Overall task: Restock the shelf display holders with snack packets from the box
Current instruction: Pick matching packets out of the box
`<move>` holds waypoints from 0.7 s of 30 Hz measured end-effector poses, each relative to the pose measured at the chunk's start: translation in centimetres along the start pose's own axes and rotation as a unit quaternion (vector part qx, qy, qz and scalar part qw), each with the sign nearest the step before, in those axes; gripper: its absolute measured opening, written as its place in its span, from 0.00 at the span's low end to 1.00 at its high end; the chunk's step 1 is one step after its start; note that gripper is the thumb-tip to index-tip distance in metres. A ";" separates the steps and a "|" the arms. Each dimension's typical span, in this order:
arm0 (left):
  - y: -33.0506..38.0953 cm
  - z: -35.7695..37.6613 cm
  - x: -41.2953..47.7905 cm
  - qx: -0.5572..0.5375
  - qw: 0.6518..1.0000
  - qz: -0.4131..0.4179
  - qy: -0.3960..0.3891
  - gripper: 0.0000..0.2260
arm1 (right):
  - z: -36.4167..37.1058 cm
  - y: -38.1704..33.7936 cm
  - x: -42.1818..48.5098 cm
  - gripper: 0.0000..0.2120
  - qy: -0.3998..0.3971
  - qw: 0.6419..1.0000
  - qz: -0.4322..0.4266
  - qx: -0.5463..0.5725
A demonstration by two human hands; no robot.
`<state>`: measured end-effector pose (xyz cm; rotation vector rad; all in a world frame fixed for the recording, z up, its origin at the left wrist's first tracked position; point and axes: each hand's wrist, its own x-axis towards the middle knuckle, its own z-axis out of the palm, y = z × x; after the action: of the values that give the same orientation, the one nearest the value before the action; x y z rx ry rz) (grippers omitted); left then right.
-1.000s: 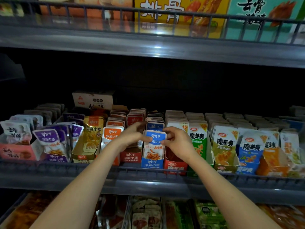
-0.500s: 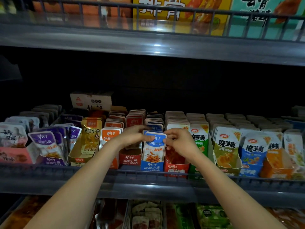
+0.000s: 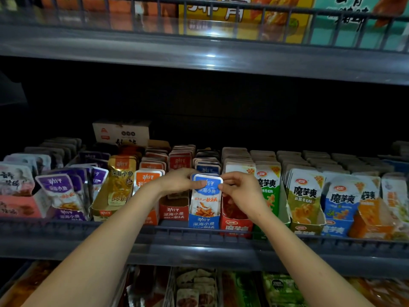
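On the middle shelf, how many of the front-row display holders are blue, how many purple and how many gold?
Blue holders: 2
Purple holder: 1
Gold holder: 1
Total: 4

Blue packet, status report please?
Left hand and right hand both pinch blue packet at top corners. Packet upright in blue holder. Nothing blocking.

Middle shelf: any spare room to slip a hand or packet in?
Open room lies above the packet rows, under the upper shelf. The red holder left of the blue holder looks part-empty in front. Elsewhere holders stand tightly packed.
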<state>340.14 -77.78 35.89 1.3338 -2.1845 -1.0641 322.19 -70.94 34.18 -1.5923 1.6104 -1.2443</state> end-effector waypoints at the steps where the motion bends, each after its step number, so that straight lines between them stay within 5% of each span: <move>1: 0.1 -0.1 0.0 0.025 1.000 0.007 -0.001 0.10 | 0.1 0.1 0.0 0.09 0.003 1.000 0.002 0.002; 11: 0.1 0.7 1.1 0.059 0.992 0.046 0.101 0.04 | 0.9 0.6 -0.2 0.13 0.042 0.998 -0.019 -0.033; 21: 1.0 0.6 1.3 0.035 0.966 0.088 0.241 0.14 | 1.0 0.1 -1.4 0.07 0.118 0.987 -0.100 -0.035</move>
<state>338.54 -78.35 36.20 1.2414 -1.9355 -0.5289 323.26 -69.88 33.38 -1.7387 1.6842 -1.5460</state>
